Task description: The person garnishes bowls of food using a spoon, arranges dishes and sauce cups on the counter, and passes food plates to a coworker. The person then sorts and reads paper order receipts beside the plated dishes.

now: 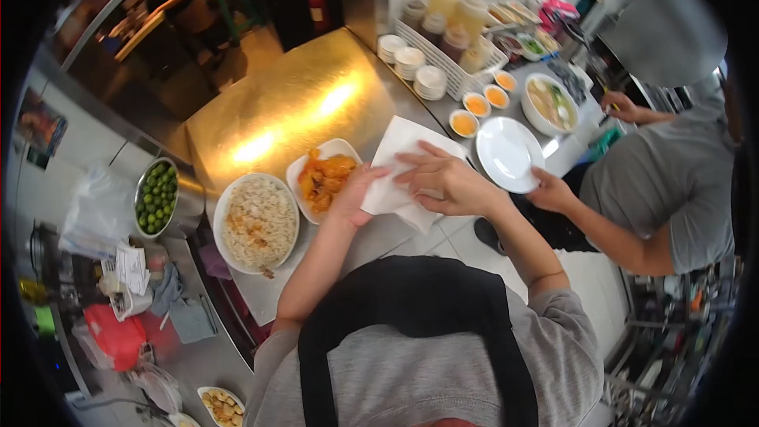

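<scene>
A white paper napkin (399,160) is between my two hands, in front of my chest. My left hand (357,196) grips its lower left edge, thumb on top. Over its right side lies my right hand (447,182), fingers spread across the paper. Just left of my left hand is a white dish (294,168) of orange, saucy food (326,178). Farther left a large oval white bowl (219,217) holds fried rice (257,225).
A co-worker in grey (656,182) stands at right, one hand on a white plate (510,154). Near it are a soup bowl (551,104), orange sauce cups (464,123), stacked saucers (430,81) and a bottle basket (443,63). A metal pot of green limes (156,198) stands left.
</scene>
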Tool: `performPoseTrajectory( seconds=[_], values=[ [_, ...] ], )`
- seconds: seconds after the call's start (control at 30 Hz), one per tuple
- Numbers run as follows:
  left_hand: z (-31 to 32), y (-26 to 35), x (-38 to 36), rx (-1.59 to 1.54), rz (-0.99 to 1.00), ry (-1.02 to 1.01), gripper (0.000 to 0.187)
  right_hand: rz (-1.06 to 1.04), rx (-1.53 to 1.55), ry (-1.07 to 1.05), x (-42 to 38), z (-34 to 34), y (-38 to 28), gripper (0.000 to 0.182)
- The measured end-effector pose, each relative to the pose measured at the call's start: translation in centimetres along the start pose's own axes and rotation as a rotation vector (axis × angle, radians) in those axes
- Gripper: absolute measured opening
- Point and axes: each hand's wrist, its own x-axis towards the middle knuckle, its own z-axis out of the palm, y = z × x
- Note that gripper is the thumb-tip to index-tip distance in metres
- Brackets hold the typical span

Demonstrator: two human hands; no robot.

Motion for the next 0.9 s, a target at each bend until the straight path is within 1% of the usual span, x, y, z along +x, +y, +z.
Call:
performPoseTrajectory(
  seconds=[0.03,0.07,0.1,0.13,0.17,0.2,0.23,0.27,0.33,0.37,0.4,0.47,0.5,0.53,0.6,0.63,0.67,0.7,0.73,0.8,0.83,0.87,0.9],
  values=[
    [-0.2,-1.7,0.9,-0.079,-0.065,0.004,0.035,0.035,0.002,0.012,-2.0,1.1,0.4,0.032],
    [0.2,-2.9,1.5,-0.077,-0.101,-0.009,0.035,0.243,0.031,0.38,-4.0,2.3,0.4,0.034],
    [0.7,-4.0,2.2,-0.123,-0.062,0.059,0.033,0.445,0.046,0.749,-5.7,3.3,0.6,0.037],
    [1.1,-5.0,2.9,-0.168,-0.018,0.129,0.031,0.473,0.035,0.756,-7.0,4.1,0.7,0.037],
    [0.9,-6.0,3.9,-0.194,0.005,0.119,0.029,0.72,0.445,0.906,-7.9,4.8,1.0,0.041],
    [1.1,-6.5,4.6,-0.19,-0.016,0.109,0.029,0.947,0.875,1.039,-8.9,5.6,1.5,0.046],
    [1.2,-7.0,5.3,-0.164,-0.029,0.087,0.028,1.058,1.171,1.031,-10.6,6.8,3.1,0.044],
    [1.6,-7.3,5.8,-0.137,-0.039,0.065,0.027,1.066,1.166,1.053,-11.2,6.9,3.8,0.044],
    [2.5,-7.9,6.8,-0.089,-0.066,0.036,0.028,0.97,1.394,0.879,-12.4,6.6,5.0,0.028],
    [3.0,-8.1,7.3,-0.046,-0.075,0.021,0.028,0.993,1.275,0.859,-12.7,6.2,5.3,0.02],
    [3.4,-8.1,7.8,-0.049,-0.075,0.017,0.028,0.995,1.27,0.86,-13.1,5.6,5.7,0.02],
    [4.2,-7.9,9.1,0.239,-0.012,-0.101,0.023,0.849,1.175,1.074,-14.0,4.1,6.1,0.014],
    [4.7,-8.1,10.0,0.234,-0.007,-0.099,0.023,0.81,1.252,1.046,-15.0,3.3,6.6,0.014],
    [5.4,-8.4,11.1,0.283,-0.022,-0.099,0.021,0.831,1.239,1.099,-15.6,2.9,7.1,0.013],
    [6.0,-8.7,13.6,0.325,-0.027,-0.095,0.02,0.73,1.274,0.982,-18.3,1.9,9.1,0.013],
    [6.1,-8.8,15.1,0.46,-0.051,-0.153,0.022,0.73,1.272,0.971,-19.2,1.2,10.0,0.013],
    [6.5,-8.9,16.1,0.594,-0.075,-0.21,0.026,0.776,1.165,0.941,-19.6,0.1,10.4,0.013],
    [7.0,-9.5,17.0,0.674,0.064,-0.162,0.033,0.82,1.056,0.911,-20.0,-0.9,10.9,0.014],
    [7.4,-10.2,17.4,0.668,0.07,-0.158,0.033,0.82,1.053,0.902,-20.5,-1.3,12.1,0.014],
    [7.4,-11.7,18.5,1.058,0.588,-0.022,0.033,0.989,0.511,0.844,-21.6,-0.9,15.6,0.014],
    [7.6,-12.0,18.4,1.121,0.61,-0.089,0.034,0.976,0.406,0.869,-22.3,-0.1,17.5,0.01],
    [8.4,-12.0,17.5,1.12,0.611,-0.076,0.034,0.971,0.411,0.859,-22.6,-0.1,17.8,0.01],
    [9.6,-11.7,16.0,1.09,0.518,-0.098,0.032,1.003,0.045,0.71,-22.8,-0.1,18.0,0.008]
  ],
)
